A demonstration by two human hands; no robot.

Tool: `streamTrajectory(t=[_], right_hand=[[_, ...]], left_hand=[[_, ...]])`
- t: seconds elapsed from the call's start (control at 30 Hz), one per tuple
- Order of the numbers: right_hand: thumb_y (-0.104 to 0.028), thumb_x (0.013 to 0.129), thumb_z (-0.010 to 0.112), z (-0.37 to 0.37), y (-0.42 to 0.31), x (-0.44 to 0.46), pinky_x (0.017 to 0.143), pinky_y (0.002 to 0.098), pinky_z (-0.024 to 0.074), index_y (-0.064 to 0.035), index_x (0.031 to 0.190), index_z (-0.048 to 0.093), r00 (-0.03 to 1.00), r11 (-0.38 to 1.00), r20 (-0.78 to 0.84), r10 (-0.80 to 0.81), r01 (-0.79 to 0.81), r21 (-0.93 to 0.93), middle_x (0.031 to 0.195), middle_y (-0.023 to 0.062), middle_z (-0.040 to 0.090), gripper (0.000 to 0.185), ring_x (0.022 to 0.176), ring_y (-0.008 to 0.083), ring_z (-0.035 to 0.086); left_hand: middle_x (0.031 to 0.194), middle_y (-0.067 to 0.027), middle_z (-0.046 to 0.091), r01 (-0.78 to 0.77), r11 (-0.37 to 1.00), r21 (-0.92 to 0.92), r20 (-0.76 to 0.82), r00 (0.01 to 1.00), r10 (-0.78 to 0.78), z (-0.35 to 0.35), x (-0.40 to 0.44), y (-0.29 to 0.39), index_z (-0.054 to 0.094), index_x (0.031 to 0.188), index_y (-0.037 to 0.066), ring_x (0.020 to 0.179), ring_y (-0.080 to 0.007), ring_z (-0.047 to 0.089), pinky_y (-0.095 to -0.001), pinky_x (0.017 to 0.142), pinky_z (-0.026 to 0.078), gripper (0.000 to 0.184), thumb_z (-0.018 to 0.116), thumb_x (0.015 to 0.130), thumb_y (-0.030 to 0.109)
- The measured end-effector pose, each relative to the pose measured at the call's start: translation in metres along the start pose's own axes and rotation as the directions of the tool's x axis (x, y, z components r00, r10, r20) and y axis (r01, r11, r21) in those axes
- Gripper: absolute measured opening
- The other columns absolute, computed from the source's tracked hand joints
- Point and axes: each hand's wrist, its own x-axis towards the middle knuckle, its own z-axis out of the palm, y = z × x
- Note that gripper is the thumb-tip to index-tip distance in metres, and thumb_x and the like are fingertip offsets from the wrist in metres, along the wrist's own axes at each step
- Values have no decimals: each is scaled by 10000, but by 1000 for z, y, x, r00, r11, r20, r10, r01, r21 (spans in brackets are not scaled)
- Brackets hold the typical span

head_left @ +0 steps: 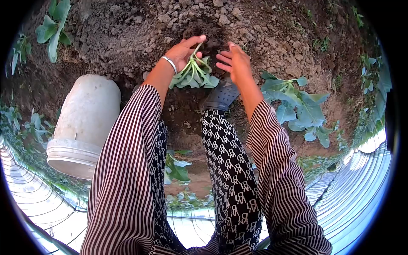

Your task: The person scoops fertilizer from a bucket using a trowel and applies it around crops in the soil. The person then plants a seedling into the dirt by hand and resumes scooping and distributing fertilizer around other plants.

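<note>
A leafy seedling (193, 78) with pale green stems droops toward me, its leaves just in front of my shoe. My left hand (180, 54), with a silver bangle at the wrist, curls around its stem; the stem passes between the thumb and fingers. Where the stem's lower end meets the soil (212, 32) is hard to make out. To the right of the seedling, my right hand (238, 63) is held with its fingers apart and nothing in it. Dark, loosened soil lies just beyond both hands.
A whitish plastic bucket (87, 114) lies on its side at left. Larger leafy plants grow at right (297, 104) and upper left (55, 29). My grey clog (222, 94) stands on the soil close to the seedling. Clods cover the bed.
</note>
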Motion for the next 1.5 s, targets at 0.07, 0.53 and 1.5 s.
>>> streamTrajectory(t=[0.07, 0.53, 1.5], right_hand=[[-305, 979, 382, -7, 3, 4, 847, 405, 519, 0, 1354, 369, 997, 997, 10, -80, 80, -19, 1266, 252, 476, 483, 1091, 309, 566], [-130, 921, 486, 11, -1, 33, 967, 387, 428, -45, 1293, 467, 513, 57, 454, -728, 706, -706, 1247, 188, 525, 382, 1121, 326, 534], [-277, 766, 662, 26, 65, 7, 845, 387, 373, -60, 1026, 599, 552, -68, 497, -669, 621, -781, 906, 101, 556, 344, 922, 273, 514]], left_hand=[[632, -70, 564, 70, 988, -137, -31, 997, -75, 16, -4, 3, 509, 972, 89, 448, -136, 504, -266, 411, 470, 446, 725, 768, 422], [780, -21, 487, 105, 970, -219, 147, 986, -74, -31, -51, -10, 292, 1126, 148, 421, -81, 414, -216, 345, 299, 551, 714, 782, 61], [609, -7, 454, 222, 973, 68, 101, 968, -228, 2, 5, 34, 472, 962, 127, 428, -85, 464, -194, 352, 380, 183, 598, 885, 235]])
